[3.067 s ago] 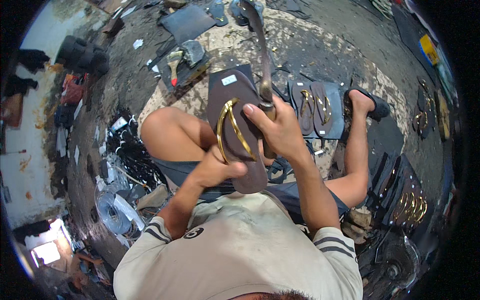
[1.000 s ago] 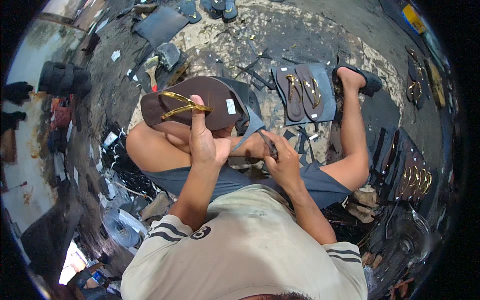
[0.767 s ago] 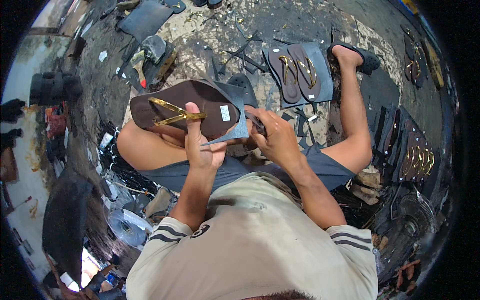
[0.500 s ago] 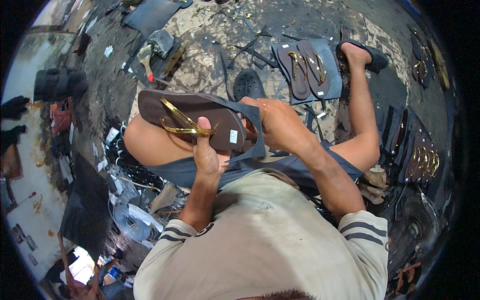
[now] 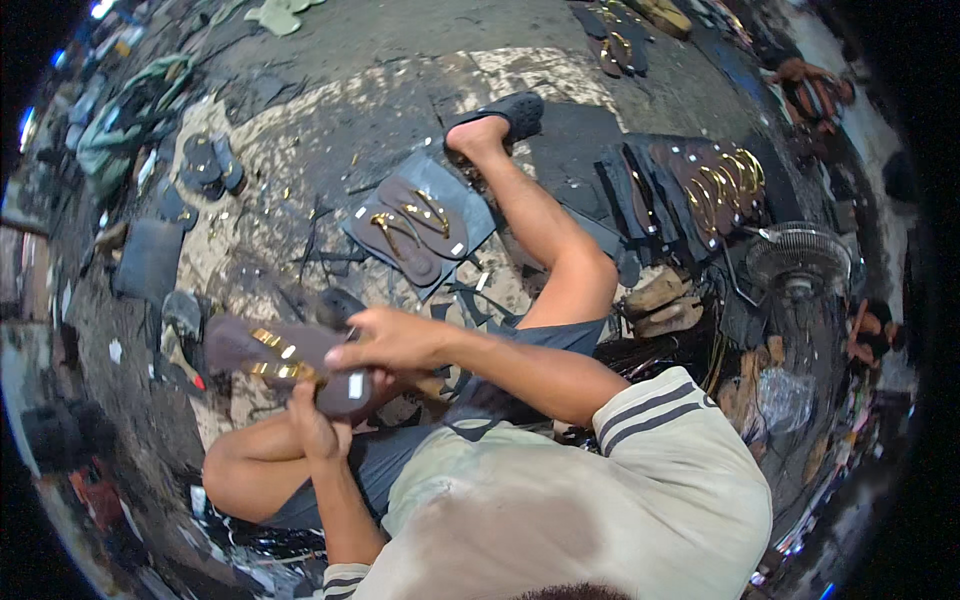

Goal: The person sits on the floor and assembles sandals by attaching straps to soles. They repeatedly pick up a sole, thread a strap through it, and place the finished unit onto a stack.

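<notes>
A brown flip-flop [image 5: 232, 350] with gold straps and a white sticker lies across my hands, above my bent left leg. My left hand [image 5: 318, 425] is closed on its near edge, thumb by the strap. With its thumb on top, my right hand [image 5: 395, 340] grips the far side by the sticker end. The flip-flop is slightly blurred. Beyond my hands, a pair of brown flip-flops [image 5: 385, 235] with gold straps rests on a grey sheet [image 5: 478, 210]. A dark scrap [image 5: 472, 432] is on my lap.
A brush with a red-tipped handle [image 5: 180, 355] lies at the left. To the right are a row of gold-strapped flip-flops [image 5: 690, 180], a standing fan [image 5: 800, 255] and wooden foot-shaped blocks [image 5: 660, 300]. Dark strips and offcuts [image 5: 330, 258] litter the floor.
The view has turned to the right. The dark strip my right hand was pulling from the flip-flop's edge is off it, and that hand now grips the flip-flop itself.
</notes>
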`<state>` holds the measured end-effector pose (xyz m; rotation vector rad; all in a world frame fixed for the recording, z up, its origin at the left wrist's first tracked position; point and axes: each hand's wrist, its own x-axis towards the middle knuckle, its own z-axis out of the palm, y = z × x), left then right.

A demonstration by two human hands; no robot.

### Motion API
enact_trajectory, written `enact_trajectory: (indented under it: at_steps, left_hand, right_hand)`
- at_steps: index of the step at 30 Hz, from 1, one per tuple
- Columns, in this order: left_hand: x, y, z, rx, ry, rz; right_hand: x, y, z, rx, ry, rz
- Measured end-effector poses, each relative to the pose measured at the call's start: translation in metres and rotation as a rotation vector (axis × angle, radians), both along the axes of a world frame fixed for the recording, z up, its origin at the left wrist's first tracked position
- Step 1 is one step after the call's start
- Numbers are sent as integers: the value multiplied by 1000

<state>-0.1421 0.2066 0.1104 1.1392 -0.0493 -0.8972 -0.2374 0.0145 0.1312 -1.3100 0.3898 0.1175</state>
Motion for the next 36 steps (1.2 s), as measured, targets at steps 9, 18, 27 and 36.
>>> enact_trajectory:
  at_steps: [9,18,27,36]
  left_hand:
    - [-4,-93,-47,94,-9,-74]
    - [0,-175,-209,697,-542,-340]
    - [5,-196,-160,844,-324,-253]
    - [4,-193,-120,241,442,-123]
  right_hand:
    - [-49,-138,-16,154,-45,-778]
    - [55,-123,-176,-823,358,-289]
    - [-51,-104,-70,-434,393,-395]
    - [-117,-40,-52,-953,327,-200]
